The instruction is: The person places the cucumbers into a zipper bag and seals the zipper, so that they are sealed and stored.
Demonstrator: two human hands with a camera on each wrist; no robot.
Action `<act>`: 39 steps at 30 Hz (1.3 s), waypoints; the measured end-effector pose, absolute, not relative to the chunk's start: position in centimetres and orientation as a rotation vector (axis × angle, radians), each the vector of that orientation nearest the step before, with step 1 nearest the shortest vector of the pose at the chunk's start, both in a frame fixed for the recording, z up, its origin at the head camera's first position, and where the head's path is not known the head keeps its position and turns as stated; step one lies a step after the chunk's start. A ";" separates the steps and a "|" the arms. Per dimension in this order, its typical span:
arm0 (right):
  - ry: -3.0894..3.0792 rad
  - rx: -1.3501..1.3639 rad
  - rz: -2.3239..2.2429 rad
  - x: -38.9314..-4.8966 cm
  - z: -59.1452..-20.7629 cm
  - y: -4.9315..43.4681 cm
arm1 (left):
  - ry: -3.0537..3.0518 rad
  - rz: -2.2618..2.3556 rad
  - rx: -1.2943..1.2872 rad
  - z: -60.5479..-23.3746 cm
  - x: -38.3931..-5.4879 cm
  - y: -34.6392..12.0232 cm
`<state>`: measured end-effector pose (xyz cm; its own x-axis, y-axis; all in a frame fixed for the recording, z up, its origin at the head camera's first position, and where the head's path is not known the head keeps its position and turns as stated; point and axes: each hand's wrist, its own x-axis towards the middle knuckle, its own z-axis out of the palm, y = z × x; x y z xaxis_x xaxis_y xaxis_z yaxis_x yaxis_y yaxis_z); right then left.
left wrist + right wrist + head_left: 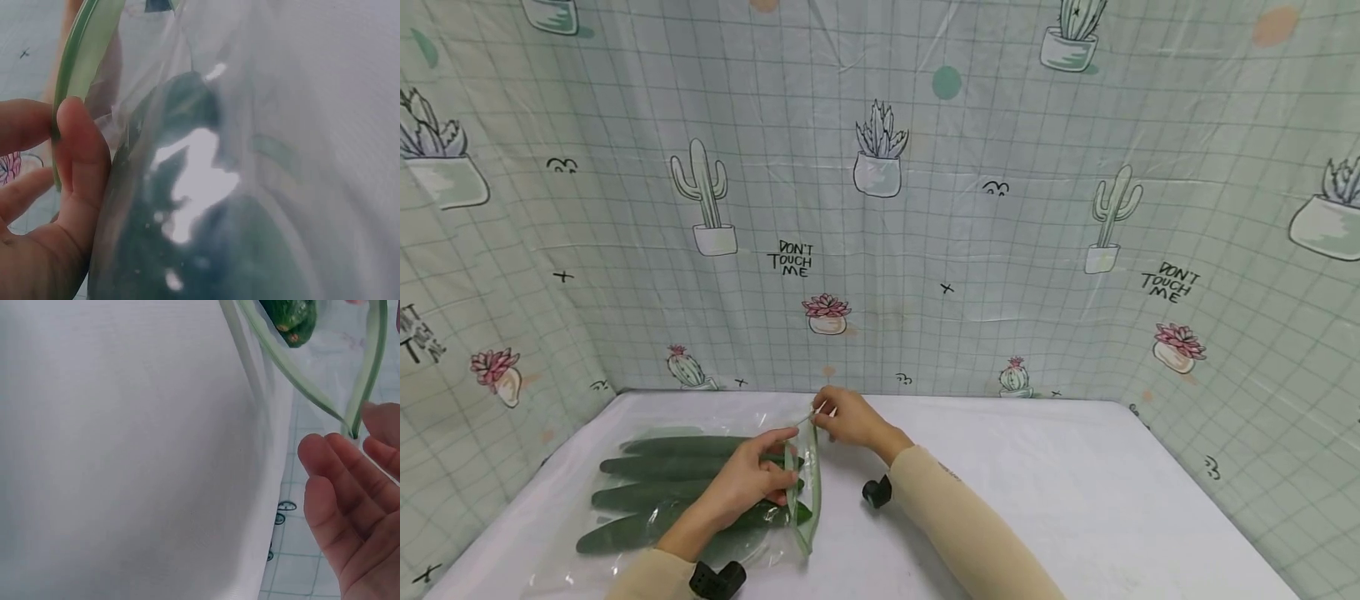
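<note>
A clear zip bag (756,547) with green seal strips (816,492) lies flat at the left of the table, its mouth facing right. Inside, several long dark green cucumbers (643,496) lie side by side. My left hand (745,483) reaches over the bag and pinches one green lip (78,65) between thumb and finger, holding the two lips apart. At the far corner of the mouth, my right hand (853,418) pinches the end where both strips meet. From the right wrist, cucumber tips (295,324) show just inside the parted mouth.
A white cloth covers the table (1045,500), with its far edge close behind the right hand. Behind and at both sides hangs a grid-patterned curtain (895,242) printed with potted cacti. Black wrist cameras (718,579) sit on both forearms.
</note>
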<state>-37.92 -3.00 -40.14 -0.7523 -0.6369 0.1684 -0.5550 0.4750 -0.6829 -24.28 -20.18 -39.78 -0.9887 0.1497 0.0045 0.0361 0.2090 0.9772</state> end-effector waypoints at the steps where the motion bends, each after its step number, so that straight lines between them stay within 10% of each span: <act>1: 2.596 -1.042 -1.157 -38.0 -40.1 -3.0 | 2.372 1.914 0.164 -39.8 -24.3 -20.1; 39: 2.569 -0.895 -1.564 -38.1 -41.4 -4.4 | 2.951 1.250 0.460 -36.7 -31.5 -23.8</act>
<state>-38.15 -4.39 -41.41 -0.8373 -0.4686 0.2817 -0.4655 0.3406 -0.8169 -31.50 -23.77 -36.72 -0.9552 0.2212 0.1968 0.2953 0.6623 0.6886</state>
